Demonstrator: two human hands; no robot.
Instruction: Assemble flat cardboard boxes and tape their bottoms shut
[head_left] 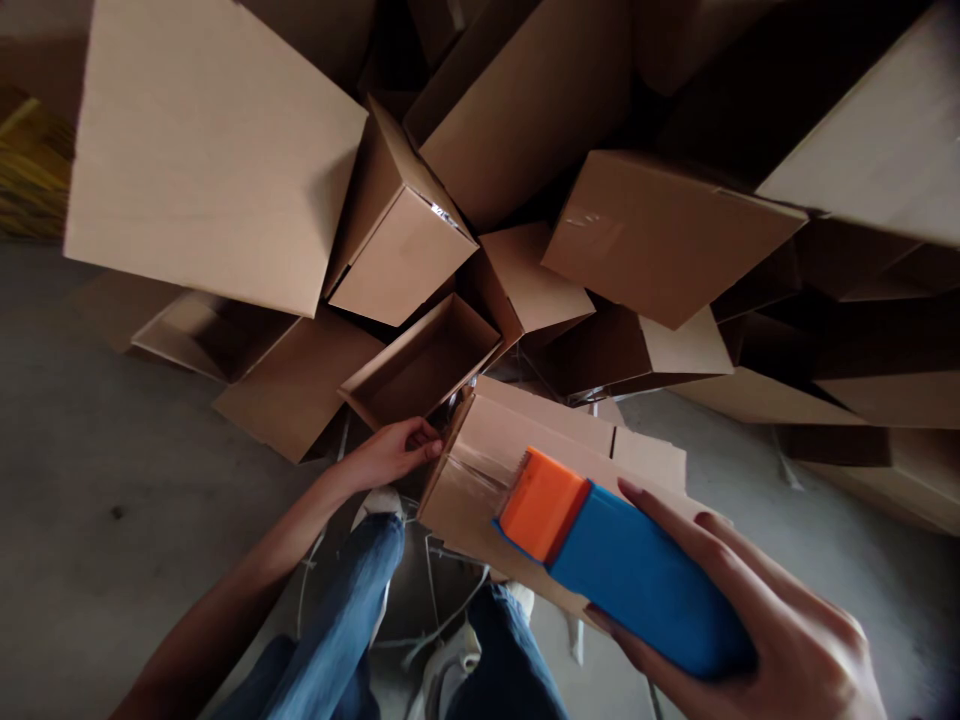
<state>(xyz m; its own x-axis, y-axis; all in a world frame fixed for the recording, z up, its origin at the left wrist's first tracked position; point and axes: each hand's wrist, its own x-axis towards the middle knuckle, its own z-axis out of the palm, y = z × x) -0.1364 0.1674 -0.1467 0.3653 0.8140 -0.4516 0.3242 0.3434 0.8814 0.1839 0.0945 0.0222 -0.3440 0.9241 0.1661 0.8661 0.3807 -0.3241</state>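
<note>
Two bare hands at a long brown carton (551,420), low in the view and just in front of the feet. In the right hand (795,615), closed firmly around it, a tape dispenser (637,565): blue body, orange front with a toothed edge. Fingers over the upper side, thumb along the lower side, orange front pointed toward the carton's left end. Held above the carton's top as seen from here; cannot tell whether touching the cardboard. On that top, near the left end, a shiny strip of clear tape (480,470).

At the same end, the left hand (394,450), fingers partly curled, thumb close to the fingertips. Hard to tell whether pinching the carton's edge or only resting beside it.

Just beyond the left hand, a small open box (405,352), tilted, with a bare interior on show. Farther out, a jumbled heap of brown boxes (664,235), some open, leaning on one another at odd angles. Below, legs in blue jeans (341,600) and pale shoes on a grey floor (127,480). At the far left edge, something yellow (34,165), too blurred to name.
</note>
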